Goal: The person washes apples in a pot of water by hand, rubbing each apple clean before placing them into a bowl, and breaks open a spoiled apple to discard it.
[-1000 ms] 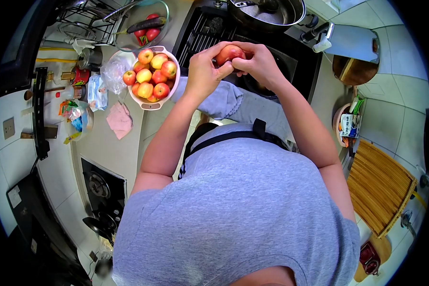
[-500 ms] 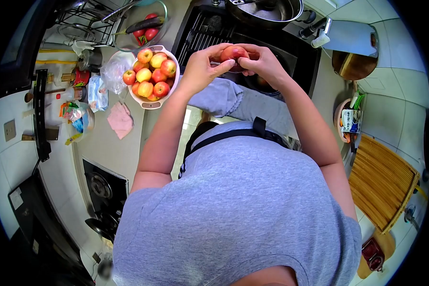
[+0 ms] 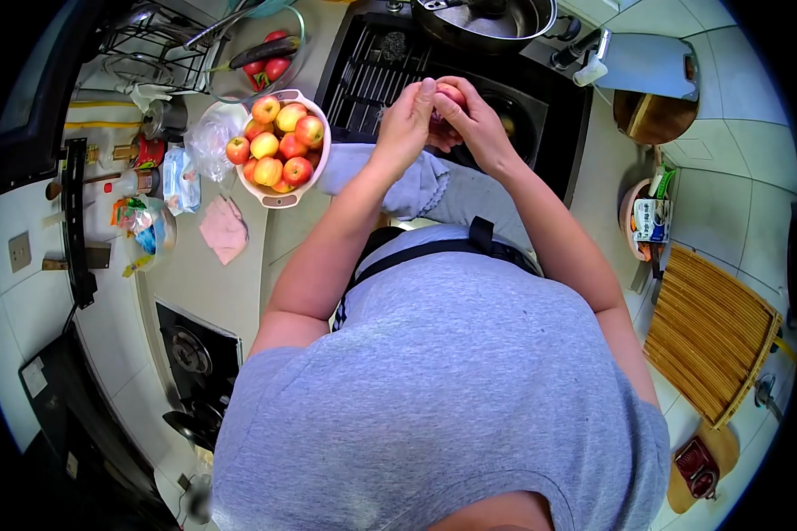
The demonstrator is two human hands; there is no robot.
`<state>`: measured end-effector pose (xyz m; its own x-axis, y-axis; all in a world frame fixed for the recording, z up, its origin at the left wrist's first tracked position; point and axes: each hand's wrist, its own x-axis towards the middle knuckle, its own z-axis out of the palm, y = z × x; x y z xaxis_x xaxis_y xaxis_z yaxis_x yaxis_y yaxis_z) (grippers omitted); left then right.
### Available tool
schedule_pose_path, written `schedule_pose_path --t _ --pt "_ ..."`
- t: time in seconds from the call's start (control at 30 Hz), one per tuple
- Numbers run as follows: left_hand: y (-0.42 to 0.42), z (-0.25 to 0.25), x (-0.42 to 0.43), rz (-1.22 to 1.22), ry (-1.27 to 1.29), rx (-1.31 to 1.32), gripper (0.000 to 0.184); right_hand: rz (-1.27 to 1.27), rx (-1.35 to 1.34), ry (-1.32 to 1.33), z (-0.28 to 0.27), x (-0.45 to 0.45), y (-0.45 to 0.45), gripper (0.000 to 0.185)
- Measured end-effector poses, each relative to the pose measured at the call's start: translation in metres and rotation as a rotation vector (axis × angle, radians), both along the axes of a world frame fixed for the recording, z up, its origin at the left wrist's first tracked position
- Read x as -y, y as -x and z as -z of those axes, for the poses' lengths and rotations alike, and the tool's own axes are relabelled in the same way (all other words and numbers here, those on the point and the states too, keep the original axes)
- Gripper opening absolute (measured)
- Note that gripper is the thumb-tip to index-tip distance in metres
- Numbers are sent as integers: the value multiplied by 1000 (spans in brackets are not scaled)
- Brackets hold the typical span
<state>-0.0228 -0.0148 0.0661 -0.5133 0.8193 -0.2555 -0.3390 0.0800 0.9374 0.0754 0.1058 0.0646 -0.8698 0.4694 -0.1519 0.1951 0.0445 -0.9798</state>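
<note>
Both my hands are closed around a red apple above the black sink. My left hand covers its left side, with the thumb pointing up. Curled over the right side is my right hand, thumb across the front. Most of the apple is hidden by my fingers. To the left of my hands stands a white and pink colander heaped with red and yellow apples. A grey-blue cloth lies over the sink's front edge, below my wrists.
A glass bowl with an eggplant and red vegetables stands behind the colander. A dark pan sits beyond the sink. Clear plastic bag and pink cloth lie on the left counter. A bamboo mat is at right.
My hands have drawn together and wrapped further around the apple, covering more of it. My left hand has moved right and turned its thumb upward.
</note>
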Motion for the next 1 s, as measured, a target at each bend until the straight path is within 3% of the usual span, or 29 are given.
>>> schedule_pose_path --t 0.1,0.23,0.3,0.6,1.0 --pt "-9 -1 -3 -50 -73 25 54 26 -57 -118 -6 -1 -2 48" --pt "-8 -14 -1 -6 -63 181 55 -23 -72 -87 -6 -11 -8 44" --pt "-4 -16 2 192 -54 208 61 -100 -5 169 -12 -15 -12 38" --pt "-18 2 3 161 -99 116 72 -77 12 238 -2 -15 -20 31" --pt "-28 8 2 122 -114 66 67 78 -63 318 16 -2 -26 32"
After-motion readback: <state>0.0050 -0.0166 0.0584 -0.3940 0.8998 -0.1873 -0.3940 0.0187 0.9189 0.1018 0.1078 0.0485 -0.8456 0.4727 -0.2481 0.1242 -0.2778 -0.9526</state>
